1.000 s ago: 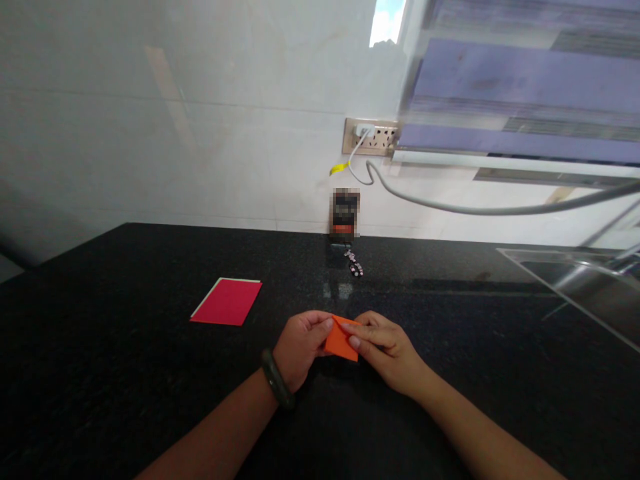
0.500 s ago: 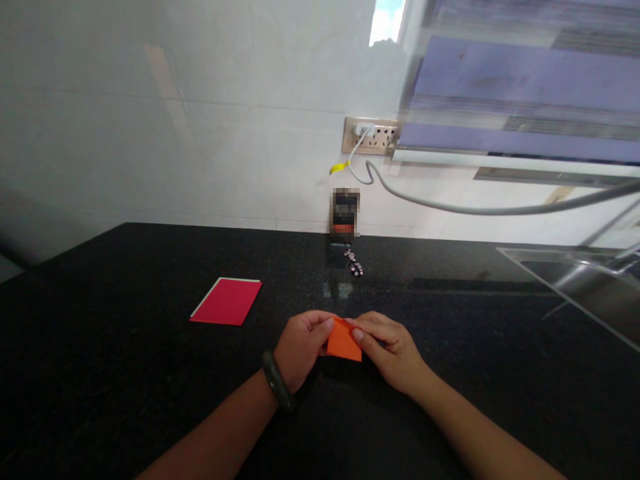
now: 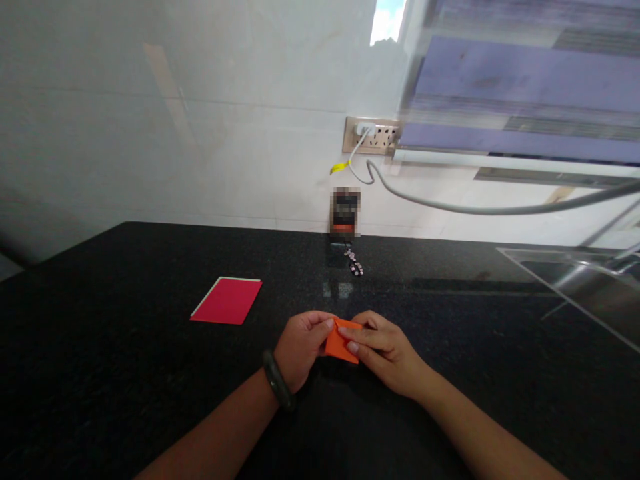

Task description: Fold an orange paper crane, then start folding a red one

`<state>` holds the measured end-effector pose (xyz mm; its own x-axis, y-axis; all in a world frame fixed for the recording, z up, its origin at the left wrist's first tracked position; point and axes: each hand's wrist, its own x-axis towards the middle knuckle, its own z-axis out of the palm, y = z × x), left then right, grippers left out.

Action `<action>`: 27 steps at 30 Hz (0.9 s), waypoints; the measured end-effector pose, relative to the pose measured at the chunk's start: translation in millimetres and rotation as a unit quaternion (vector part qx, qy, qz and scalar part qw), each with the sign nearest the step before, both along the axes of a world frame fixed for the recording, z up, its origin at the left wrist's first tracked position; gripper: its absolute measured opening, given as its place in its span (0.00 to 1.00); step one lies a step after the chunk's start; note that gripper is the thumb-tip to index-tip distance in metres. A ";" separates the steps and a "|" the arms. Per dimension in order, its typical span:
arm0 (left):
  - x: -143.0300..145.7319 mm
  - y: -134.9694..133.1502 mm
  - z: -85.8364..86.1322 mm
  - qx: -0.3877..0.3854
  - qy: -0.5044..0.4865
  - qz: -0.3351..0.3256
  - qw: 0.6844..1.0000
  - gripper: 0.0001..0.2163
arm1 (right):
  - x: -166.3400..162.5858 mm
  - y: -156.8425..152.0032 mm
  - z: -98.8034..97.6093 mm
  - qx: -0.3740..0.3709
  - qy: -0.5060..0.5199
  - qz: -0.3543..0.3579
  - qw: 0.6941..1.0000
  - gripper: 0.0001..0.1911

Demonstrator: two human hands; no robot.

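Both of my hands pinch a small folded orange paper (image 3: 340, 341) just above the black counter (image 3: 125, 373). My left hand (image 3: 300, 350), with a dark band on its wrist, grips the paper's left edge between thumb and fingers. My right hand (image 3: 383, 353) lies over the paper's right side, its fingers pressed along the fold. A flat red paper sheet (image 3: 227, 301) lies on the counter to the left, apart from both hands.
A small dark object (image 3: 345, 213) stands at the back of the counter against the white wall, with a keychain (image 3: 354, 262) in front of it. A wall socket (image 3: 371, 137) has a white cable running right. A metal sink (image 3: 585, 280) sits at the right.
My right fingers have slid left across the orange paper, covering more of it. My left hand and the red sheet have stayed put.
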<state>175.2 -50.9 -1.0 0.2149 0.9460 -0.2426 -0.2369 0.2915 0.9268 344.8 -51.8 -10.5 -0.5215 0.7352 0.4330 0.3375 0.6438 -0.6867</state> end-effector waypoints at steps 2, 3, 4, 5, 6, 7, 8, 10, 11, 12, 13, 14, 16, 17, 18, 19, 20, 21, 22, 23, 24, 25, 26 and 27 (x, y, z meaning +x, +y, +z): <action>0.0 0.2 -1.1 -0.003 0.001 0.000 1.000 0.09 | 1.0 -0.2 0.5 0.002 -0.022 0.002 1.000 0.17; -0.2 0.5 -2.1 -0.003 0.002 0.000 1.000 0.09 | 1.5 -0.2 0.8 0.004 -0.035 0.002 0.999 0.17; -0.4 0.8 -3.3 -0.004 0.002 0.000 1.000 0.09 | 1.9 -0.2 1.0 0.007 -0.046 0.002 0.999 0.17; -0.6 1.2 -4.6 -0.005 0.000 -0.001 1.000 0.09 | 2.4 -0.1 1.2 0.011 -0.056 0.003 0.998 0.17; -0.9 1.5 -5.7 -0.006 -0.002 -0.003 1.000 0.10 | 2.8 0.0 1.4 0.015 -0.064 0.004 0.998 0.17; -1.2 1.8 -6.6 -0.009 -0.006 -0.006 1.000 0.10 | 3.1 0.1 1.5 0.018 -0.071 0.005 0.997 0.17; -1.5 1.9 -7.0 -0.012 -0.009 -0.008 1.000 0.10 | 3.4 0.2 1.5 0.020 -0.076 0.006 0.997 0.17; -1.8 1.7 -6.8 -0.021 -0.019 -0.011 1.000 0.10 | 3.6 0.4 1.6 0.021 -0.081 0.008 0.996 0.17; -1.8 1.4 -6.4 -0.025 -0.027 -0.014 0.999 0.10 | 3.6 0.5 1.8 0.020 -0.084 0.010 0.996 0.17; -1.6 1.0 -6.1 -0.028 -0.036 -0.019 0.999 0.10 | 3.5 0.5 2.1 0.019 -0.086 0.012 0.996 0.17; -1.3 0.7 -6.1 -0.029 -0.043 -0.024 0.998 0.10 | 3.4 0.4 2.6 0.018 -0.087 0.014 0.996 0.17; -0.9 0.5 -6.6 -0.030 -0.048 -0.026 0.998 0.10 | 3.2 0.2 3.4 0.017 -0.090 0.015 0.996 0.17; 0.2 0.5 -8.9 -0.028 -0.043 -0.013 0.999 0.10 | 2.6 -0.5 5.4 0.014 -0.092 0.016 0.996 0.16; 0.7 0.7 -10.4 -0.027 -0.035 0.001 0.999 0.09 | 2.0 -1.0 6.4 0.011 -0.090 0.018 0.996 0.16; 1.1 1.0 -11.7 -0.023 -0.026 0.018 0.999 0.09 | 1.2 -1.5 7.1 0.007 -0.082 0.021 0.996 0.15; 1.3 1.3 -12.6 -0.017 -0.016 0.027 0.999 0.09 | 0.2 -1.9 7.4 0.002 -0.068 0.023 0.997 0.14; 1.4 1.6 -12.9 -0.008 -0.007 0.035 0.999 0.09 | -1.2 -2.2 7.0 -0.006 -0.046 0.016 0.999 0.12; 1.4 1.7 -12.5 0.004 0.005 0.043 0.999 0.08 | -2.9 -2.3 6.0 -0.018 -0.014 -0.007 1.000 0.11; 1.2 1.7 -11.6 0.017 0.019 0.046 0.999 0.08 | -4.9 -2.3 4.3 -0.039 0.025 -0.045 0.998 0.10; 0.9 1.5 -10.5 0.032 0.039 0.053 0.997 0.08 | -7.3 -2.1 2.2 -0.081 0.062 -0.095 0.990 0.11; 0.6 1.1 -9.4 0.048 0.061 0.059 0.995 0.07 | -9.9 -1.9 -0.1 -0.140 0.096 -0.146 0.975 0.11; 0.4 0.7 -8.6 0.062 0.079 0.062 0.993 0.07 | -12.6 -1.7 -2.3 -0.204 0.118 -0.178 0.955 0.12; 0.2 0.3 -8.3 0.074 0.091 0.061 0.991 0.07 | -15.3 -1.6 -4.4 -0.260 0.121 -0.180 0.941 0.13; 0.2 -0.2 -8.6 0.084 0.103 0.060 0.989 0.07 | -17.9 -1.7 -6.1 -0.299 0.118 -0.176 0.930 0.14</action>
